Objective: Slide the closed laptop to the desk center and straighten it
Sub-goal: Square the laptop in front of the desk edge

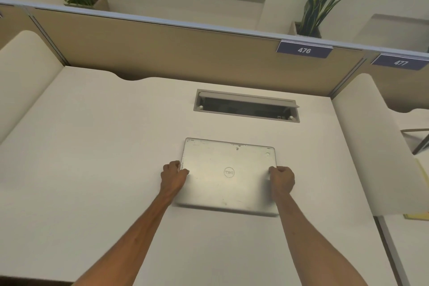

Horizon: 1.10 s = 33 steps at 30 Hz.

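Observation:
A closed silver laptop (228,176) with a round logo on its lid lies flat on the white desk (104,158), a little right of the desk's middle. Its edges run slightly tilted against the desk's back edge. My left hand (174,175) grips the laptop's left side edge, fingers curled around it. On the opposite side, my right hand (282,177) holds the right edge in the same way. Both forearms reach in from the bottom of the view.
An open cable hatch (246,105) is set into the desk just behind the laptop. A tan partition (162,49) with number plates 476 and 477 closes the back. White side dividers (371,146) flank the desk. Potted plants stand beyond the partition.

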Motion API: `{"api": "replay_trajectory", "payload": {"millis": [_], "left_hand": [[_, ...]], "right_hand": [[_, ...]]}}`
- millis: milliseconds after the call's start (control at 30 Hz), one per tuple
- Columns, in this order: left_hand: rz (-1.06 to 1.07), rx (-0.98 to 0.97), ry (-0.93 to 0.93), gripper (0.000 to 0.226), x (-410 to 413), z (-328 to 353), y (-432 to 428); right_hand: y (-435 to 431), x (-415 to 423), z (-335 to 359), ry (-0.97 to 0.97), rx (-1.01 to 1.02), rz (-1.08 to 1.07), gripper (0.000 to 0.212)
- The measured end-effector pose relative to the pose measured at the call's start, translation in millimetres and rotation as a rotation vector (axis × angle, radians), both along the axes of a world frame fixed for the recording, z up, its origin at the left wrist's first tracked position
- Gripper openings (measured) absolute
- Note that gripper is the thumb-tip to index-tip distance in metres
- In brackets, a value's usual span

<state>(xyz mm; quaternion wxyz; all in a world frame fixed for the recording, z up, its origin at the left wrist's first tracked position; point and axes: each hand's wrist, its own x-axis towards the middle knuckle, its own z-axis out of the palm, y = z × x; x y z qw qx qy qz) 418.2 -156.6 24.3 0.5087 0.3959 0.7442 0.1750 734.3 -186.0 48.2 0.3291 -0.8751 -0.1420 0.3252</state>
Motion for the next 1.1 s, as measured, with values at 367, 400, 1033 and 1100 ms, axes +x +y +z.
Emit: {"api": "replay_trajectory", "payload": {"millis": [367, 400, 1033, 1100], "left_hand": [[0.084, -0.022, -0.137, 0.052, 1, 3, 0], [0.086, -0.022, -0.141, 0.052, 0, 3, 1], [0.076, -0.053, -0.185, 0.046, -9, -5, -2], [0.078, -0.054, -0.18, 0.047, -8, -4, -4]], "right_hand": [[-15, 8, -12, 0.085, 0.037, -0.028, 0.036], [-16, 8, -14, 0.086, 0.039, -0.034, 0.037], [-26, 21, -22, 0.162, 0.099, 0.011, 0.035], [-29, 24, -21, 0.196, 0.101, 0.039, 0.04]]}}
